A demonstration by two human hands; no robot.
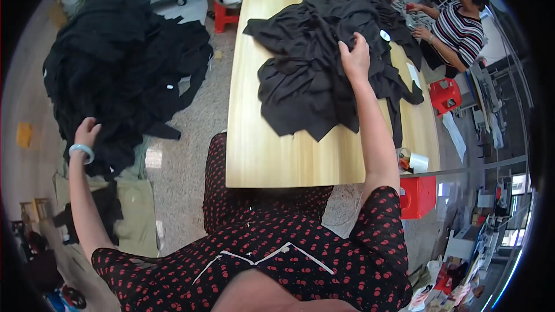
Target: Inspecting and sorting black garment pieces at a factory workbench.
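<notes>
The fingers (359,40) of the right hand (356,62) were apart, with a wide gap between the thumb and the forefinger. This hand was over the black cloth (306,95), which lay in loose folds on the wooden worktop (248,159); whether the fingers touched it, I could not tell. The left hand (87,133), with a pale bracelet (82,152) at its wrist, was stretched out to the near edge of a big dark pile of clothes (110,58) on the floor (188,156). Its fingers were bent, but I could not tell if they held some cloth. A white cup (418,163) stood near the right corner of the worktop. Beyond its right side, a co-worker in a striped shirt (461,30) had both hands near other cloth, and a red stool (445,96) was close by.
</notes>
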